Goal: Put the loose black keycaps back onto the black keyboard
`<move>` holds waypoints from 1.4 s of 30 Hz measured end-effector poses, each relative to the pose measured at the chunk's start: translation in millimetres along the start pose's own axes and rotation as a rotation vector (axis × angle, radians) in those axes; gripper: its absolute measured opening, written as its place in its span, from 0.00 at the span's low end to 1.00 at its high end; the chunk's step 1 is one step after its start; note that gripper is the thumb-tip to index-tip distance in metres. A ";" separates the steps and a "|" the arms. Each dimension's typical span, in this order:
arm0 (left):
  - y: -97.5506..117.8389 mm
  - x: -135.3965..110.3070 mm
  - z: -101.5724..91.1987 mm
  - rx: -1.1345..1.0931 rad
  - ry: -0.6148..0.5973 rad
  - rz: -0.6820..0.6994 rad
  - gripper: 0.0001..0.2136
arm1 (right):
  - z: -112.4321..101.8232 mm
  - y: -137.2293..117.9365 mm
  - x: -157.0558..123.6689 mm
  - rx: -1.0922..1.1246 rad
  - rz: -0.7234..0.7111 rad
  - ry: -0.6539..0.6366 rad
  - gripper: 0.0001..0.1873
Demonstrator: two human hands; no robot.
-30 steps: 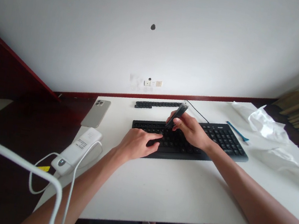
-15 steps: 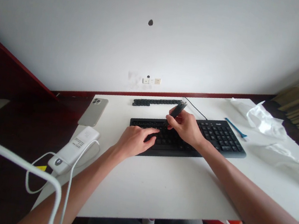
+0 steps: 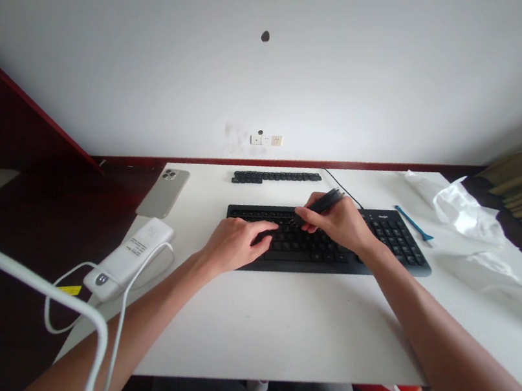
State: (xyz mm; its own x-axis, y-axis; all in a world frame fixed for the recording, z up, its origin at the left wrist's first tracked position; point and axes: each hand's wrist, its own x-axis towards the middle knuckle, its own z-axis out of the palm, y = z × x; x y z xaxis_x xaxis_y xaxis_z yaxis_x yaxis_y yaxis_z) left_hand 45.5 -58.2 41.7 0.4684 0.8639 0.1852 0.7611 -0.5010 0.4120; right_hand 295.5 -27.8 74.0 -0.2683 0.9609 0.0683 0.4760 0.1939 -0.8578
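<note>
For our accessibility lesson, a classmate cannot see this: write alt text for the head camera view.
A right hand holds a slim black tool with its tip on the upper keys of a black plastic keyboard; the left hand rests on the keyboard's left half. At the white table's left edge lie a grey phone and a white power bank.

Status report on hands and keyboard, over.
Left hand flat on keyboard. Right hand holds dark tool, tip at keys. Loose key row lies behind, untouched.
</note>
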 end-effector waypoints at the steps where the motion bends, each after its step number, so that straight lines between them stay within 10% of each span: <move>1: 0.1 -0.1 0.1 0.000 0.001 0.000 0.15 | 0.9 0.6 -0.2 0.020 0.004 -0.012 0.18; 13: -3.2 -1.0 3.6 -0.027 0.027 0.038 0.15 | -8.8 7.1 0.7 -0.086 -0.099 -0.234 0.18; 42: -1.3 0.3 3.1 -0.005 0.031 0.004 0.12 | 25.7 19.4 9.1 -0.178 -0.239 -0.167 0.14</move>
State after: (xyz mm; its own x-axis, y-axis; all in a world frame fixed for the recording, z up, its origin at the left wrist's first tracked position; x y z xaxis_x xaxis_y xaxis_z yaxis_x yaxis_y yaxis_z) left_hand 46.0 -57.4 38.5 0.4574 0.8631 0.2141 0.7571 -0.5043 0.4154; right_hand 280.8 -20.4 44.9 -0.5164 0.8414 0.1593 0.5179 0.4550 -0.7244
